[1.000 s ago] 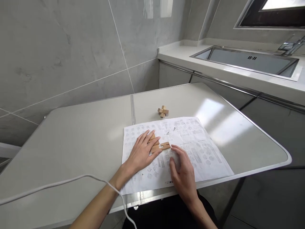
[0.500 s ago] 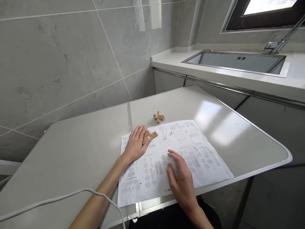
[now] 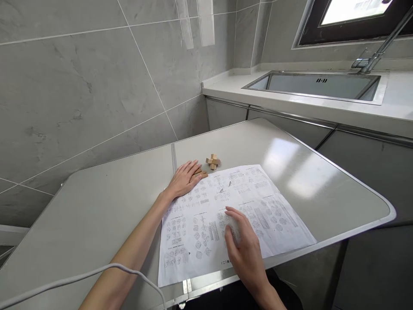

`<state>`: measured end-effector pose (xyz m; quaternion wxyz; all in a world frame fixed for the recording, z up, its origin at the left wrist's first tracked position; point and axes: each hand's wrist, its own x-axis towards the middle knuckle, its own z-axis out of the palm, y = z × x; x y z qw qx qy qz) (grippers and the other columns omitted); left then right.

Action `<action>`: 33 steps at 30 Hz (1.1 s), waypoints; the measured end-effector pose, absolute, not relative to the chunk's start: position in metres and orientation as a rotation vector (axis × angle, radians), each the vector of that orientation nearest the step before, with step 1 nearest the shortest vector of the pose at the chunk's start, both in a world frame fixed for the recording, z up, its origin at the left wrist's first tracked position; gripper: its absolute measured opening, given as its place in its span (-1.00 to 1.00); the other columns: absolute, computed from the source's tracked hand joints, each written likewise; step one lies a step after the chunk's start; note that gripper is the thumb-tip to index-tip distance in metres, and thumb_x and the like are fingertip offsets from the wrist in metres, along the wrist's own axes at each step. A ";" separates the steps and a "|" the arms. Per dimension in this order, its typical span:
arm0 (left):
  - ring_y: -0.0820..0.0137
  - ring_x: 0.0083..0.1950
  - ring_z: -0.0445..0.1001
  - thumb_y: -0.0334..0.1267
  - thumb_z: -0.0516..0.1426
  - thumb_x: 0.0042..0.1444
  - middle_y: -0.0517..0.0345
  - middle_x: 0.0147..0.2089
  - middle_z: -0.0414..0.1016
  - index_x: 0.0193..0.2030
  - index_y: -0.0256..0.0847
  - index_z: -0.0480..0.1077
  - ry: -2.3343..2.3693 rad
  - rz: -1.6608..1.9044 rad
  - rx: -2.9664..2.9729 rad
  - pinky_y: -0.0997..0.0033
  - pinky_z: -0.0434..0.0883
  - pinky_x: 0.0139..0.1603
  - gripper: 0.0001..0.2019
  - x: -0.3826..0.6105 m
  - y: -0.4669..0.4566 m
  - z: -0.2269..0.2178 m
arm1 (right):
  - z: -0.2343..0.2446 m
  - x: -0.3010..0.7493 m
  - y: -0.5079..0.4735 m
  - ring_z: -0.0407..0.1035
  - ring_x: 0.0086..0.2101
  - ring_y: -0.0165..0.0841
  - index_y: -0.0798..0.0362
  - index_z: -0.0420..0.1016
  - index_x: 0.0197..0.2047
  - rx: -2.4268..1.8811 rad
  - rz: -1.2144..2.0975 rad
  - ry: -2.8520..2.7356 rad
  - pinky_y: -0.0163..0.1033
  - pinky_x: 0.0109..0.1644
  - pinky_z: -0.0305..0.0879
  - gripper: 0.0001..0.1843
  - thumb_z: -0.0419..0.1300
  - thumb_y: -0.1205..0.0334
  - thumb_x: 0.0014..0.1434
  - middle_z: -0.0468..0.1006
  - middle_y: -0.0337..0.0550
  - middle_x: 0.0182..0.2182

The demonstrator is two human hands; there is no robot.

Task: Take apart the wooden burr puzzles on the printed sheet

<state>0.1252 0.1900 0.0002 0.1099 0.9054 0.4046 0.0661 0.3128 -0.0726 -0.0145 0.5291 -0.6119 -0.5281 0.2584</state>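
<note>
My left hand (image 3: 184, 178) lies flat, fingers stretched out, at the far left corner of a printed instruction sheet (image 3: 274, 215). It covers loose flat wooden puzzle pieces (image 3: 201, 173), whose ends stick out past the fingertips. Just beyond them stands an assembled wooden cross puzzle (image 3: 213, 161) on the grey table (image 3: 97, 206). My right hand (image 3: 241, 245) rests on the near middle of the sheet, fingers loosely extended on the paper, holding nothing.
A white cable (image 3: 80, 275) crosses my left forearm at the near left. A counter with a steel sink (image 3: 316, 84) and tap (image 3: 374, 58) runs along the back right. A tiled wall stands behind the table. The table's rounded edge (image 3: 387, 211) is at the right.
My left hand has slid the loose wooden pieces away from me across the sheet, from its middle to its far left corner near the cross puzzle. The right hand stayed on the paper.
</note>
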 end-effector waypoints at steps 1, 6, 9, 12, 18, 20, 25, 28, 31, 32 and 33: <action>0.11 0.69 -0.09 0.19 -0.13 0.52 0.18 0.69 -0.04 0.63 0.02 0.06 1.188 0.196 2.661 -0.14 -0.04 0.65 -0.35 0.126 0.192 0.000 | -0.015 0.313 -0.073 0.38 0.32 -0.06 -0.13 0.40 0.30 -1.459 0.629 -1.259 0.19 0.28 0.53 -0.65 0.04 0.20 0.53 0.49 0.02 0.30; 0.08 0.69 -0.11 0.20 -0.08 0.49 0.22 0.69 -0.06 0.63 0.05 0.04 1.186 0.221 2.664 -0.14 -0.08 0.67 -0.33 0.126 0.193 0.001 | -0.016 0.312 -0.073 0.39 0.31 -0.04 -0.14 0.42 0.30 -1.458 0.638 -1.250 0.19 0.29 0.52 -0.65 0.05 0.17 0.53 0.51 0.01 0.29; 0.08 0.69 -0.09 0.18 -0.05 0.49 0.20 0.68 -0.03 0.62 0.05 0.08 1.175 0.265 2.651 -0.14 -0.09 0.67 -0.35 0.126 0.192 0.000 | -0.016 0.312 -0.073 0.39 0.31 -0.05 -0.14 0.42 0.30 -1.462 0.640 -1.253 0.21 0.31 0.50 -0.65 0.04 0.17 0.53 0.52 0.00 0.29; 0.07 0.67 -0.03 0.18 -0.01 0.47 0.14 0.67 0.01 0.58 0.02 0.16 1.190 0.329 2.628 -0.14 -0.06 0.66 -0.35 0.125 0.191 -0.001 | -0.015 0.312 -0.074 0.40 0.31 -0.05 -0.13 0.42 0.29 -1.462 0.637 -1.257 0.21 0.31 0.50 -0.66 0.04 0.18 0.53 0.52 0.00 0.28; 0.04 0.53 0.20 0.20 0.08 0.40 0.02 0.50 0.32 0.48 -0.04 0.29 1.274 0.465 2.584 -0.10 0.19 0.54 -0.37 0.125 0.188 -0.003 | -0.014 0.312 -0.074 0.42 0.28 -0.07 -0.11 0.44 0.25 -1.457 0.643 -1.266 0.18 0.30 0.50 -0.68 0.04 0.19 0.53 0.54 0.00 0.25; 0.02 0.49 0.23 0.21 0.11 0.38 0.01 0.45 0.37 0.46 -0.04 0.32 1.272 0.481 2.578 -0.09 0.25 0.50 -0.37 0.125 0.187 -0.002 | -0.014 0.312 -0.074 0.42 0.28 -0.07 -0.11 0.44 0.25 -1.455 0.645 -1.260 0.16 0.28 0.51 -0.69 0.04 0.19 0.53 0.54 0.00 0.25; -0.01 0.43 0.25 0.25 0.18 0.32 -0.02 0.39 0.38 0.45 -0.05 0.31 1.294 0.481 2.554 -0.10 0.32 0.43 -0.32 0.125 0.181 0.003 | -0.014 0.312 -0.074 0.44 0.27 -0.09 -0.13 0.44 0.22 -1.454 0.628 -1.267 0.14 0.27 0.52 -0.71 0.04 0.21 0.52 0.56 -0.02 0.24; -0.04 0.42 0.25 0.26 0.19 0.30 -0.03 0.38 0.36 0.46 -0.02 0.30 1.336 0.452 2.531 -0.14 0.35 0.40 -0.30 0.124 0.168 0.006 | -0.015 0.313 -0.073 0.44 0.26 -0.10 -0.13 0.44 0.21 -1.457 0.615 -1.281 0.15 0.29 0.50 -0.71 0.04 0.22 0.51 0.56 -0.03 0.23; -0.05 0.42 0.25 0.22 0.18 0.33 -0.04 0.38 0.34 0.44 0.01 0.31 1.364 0.432 2.530 -0.14 0.39 0.36 -0.36 0.120 0.147 0.009 | -0.015 0.313 -0.073 0.44 0.26 -0.10 -0.12 0.43 0.22 -1.456 0.614 -1.286 0.15 0.30 0.49 -0.71 0.04 0.23 0.51 0.56 -0.02 0.23; -0.05 0.41 0.25 0.20 0.17 0.34 -0.04 0.37 0.34 0.43 0.02 0.32 1.363 0.437 2.543 -0.15 0.39 0.35 -0.39 0.117 0.139 0.010 | -0.015 0.313 -0.072 0.44 0.26 -0.10 -0.12 0.43 0.21 -1.453 0.612 -1.285 0.15 0.30 0.49 -0.71 0.03 0.24 0.51 0.56 -0.02 0.23; -0.04 0.41 0.26 0.18 0.16 0.36 -0.04 0.37 0.35 0.42 0.03 0.33 1.361 0.450 2.559 -0.14 0.40 0.34 -0.42 0.114 0.131 0.010 | -0.015 0.313 -0.072 0.44 0.26 -0.10 -0.12 0.43 0.21 -1.450 0.610 -1.284 0.15 0.30 0.49 -0.71 0.03 0.24 0.51 0.56 -0.01 0.22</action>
